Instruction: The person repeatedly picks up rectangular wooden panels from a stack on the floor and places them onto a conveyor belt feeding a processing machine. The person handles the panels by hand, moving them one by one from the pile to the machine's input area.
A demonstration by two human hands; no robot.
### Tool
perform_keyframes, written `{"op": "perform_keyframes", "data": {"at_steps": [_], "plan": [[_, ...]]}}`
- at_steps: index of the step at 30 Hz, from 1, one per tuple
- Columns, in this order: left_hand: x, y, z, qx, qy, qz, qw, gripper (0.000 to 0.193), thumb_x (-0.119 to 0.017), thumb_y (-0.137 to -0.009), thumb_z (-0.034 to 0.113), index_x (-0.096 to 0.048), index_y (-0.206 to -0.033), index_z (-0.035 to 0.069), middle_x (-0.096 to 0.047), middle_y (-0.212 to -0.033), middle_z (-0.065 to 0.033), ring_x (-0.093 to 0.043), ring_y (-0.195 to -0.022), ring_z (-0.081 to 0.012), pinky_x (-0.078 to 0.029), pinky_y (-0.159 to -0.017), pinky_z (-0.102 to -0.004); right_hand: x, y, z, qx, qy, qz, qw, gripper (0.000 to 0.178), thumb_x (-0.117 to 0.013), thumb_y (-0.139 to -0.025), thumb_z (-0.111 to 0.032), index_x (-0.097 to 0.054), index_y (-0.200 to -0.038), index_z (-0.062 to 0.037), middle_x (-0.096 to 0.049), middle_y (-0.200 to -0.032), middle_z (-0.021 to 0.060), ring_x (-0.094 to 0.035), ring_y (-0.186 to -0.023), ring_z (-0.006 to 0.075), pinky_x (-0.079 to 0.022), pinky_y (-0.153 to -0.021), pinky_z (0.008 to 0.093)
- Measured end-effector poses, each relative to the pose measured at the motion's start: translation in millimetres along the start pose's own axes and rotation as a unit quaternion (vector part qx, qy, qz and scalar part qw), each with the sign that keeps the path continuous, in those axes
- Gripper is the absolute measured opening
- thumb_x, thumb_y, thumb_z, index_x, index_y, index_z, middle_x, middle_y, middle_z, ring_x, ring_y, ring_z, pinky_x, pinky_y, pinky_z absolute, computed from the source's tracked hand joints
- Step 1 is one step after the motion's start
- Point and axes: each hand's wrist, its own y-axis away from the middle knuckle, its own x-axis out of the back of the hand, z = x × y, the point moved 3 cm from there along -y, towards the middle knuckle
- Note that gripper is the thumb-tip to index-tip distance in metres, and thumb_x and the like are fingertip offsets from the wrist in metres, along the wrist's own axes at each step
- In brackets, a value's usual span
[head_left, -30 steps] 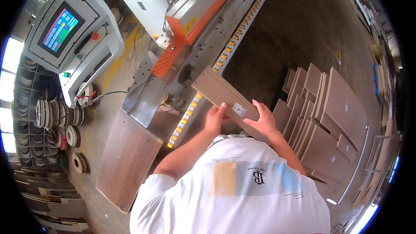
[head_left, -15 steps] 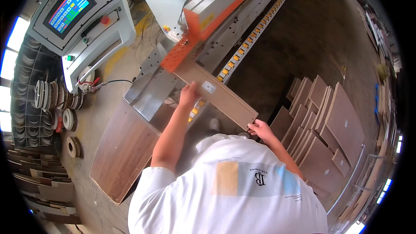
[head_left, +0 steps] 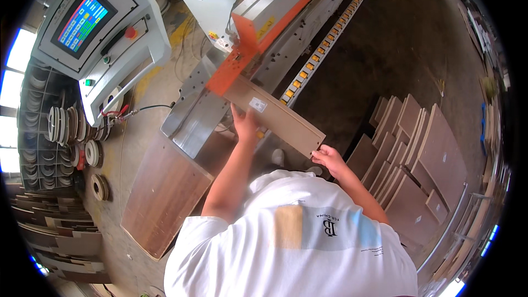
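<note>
A long, narrow brown panel (head_left: 286, 126) with a small white label lies slantwise in front of me. Its far left end goes under the orange guard (head_left: 230, 71) of a machine. My left hand (head_left: 246, 125) is at the panel's near long edge, thumb and fingers spread, its fingertips against or just beside that edge. At the near right end, my right hand (head_left: 330, 160) pinches the panel's corner between thumb and fingers.
Yellow rollers (head_left: 303, 75) line a rail running away to the right. Stacked brown boards (head_left: 440, 154) lean at right. A control console (head_left: 99, 27) with a lit screen stands at left, above a wood-topped table (head_left: 165, 198) and edging rolls (head_left: 99, 187).
The panel has slid a little up and left, farther under the orange guard, and my right hand has moved with it. My left hand's fingers have spread apart.
</note>
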Motion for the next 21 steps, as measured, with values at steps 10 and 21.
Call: {"op": "perform_keyframes", "data": {"at_steps": [10,21], "plan": [[-66,-32,-8,0.012,0.042,-0.048,0.998,0.083,-0.059,-0.099,0.005,-0.016,-0.165,0.029,-0.061,-0.093,-0.0005,-0.059,-0.067,-0.0125,-0.053,-0.052,-0.0341,43,5,-10,0.065,-0.073,0.126,0.987,0.061,-0.068,-0.099,-0.028,-0.046,-0.148,0.0023,-0.062,-0.135,0.0168,-0.063,-0.119,0.0254,-0.052,-0.101,0.0376],[-146,-102,-46,0.052,0.067,-0.119,0.989,0.083,-0.056,-0.101,0.004,-0.012,-0.163,0.036,-0.059,-0.124,-0.0091,-0.064,-0.089,-0.0261,-0.058,-0.073,-0.0491,122,120,114,0.004,-0.124,0.298,0.947,0.053,-0.070,-0.097,-0.029,-0.056,-0.138,0.0002,-0.069,-0.121,0.0114,-0.068,-0.105,0.0202,-0.055,-0.089,0.0331]]}}
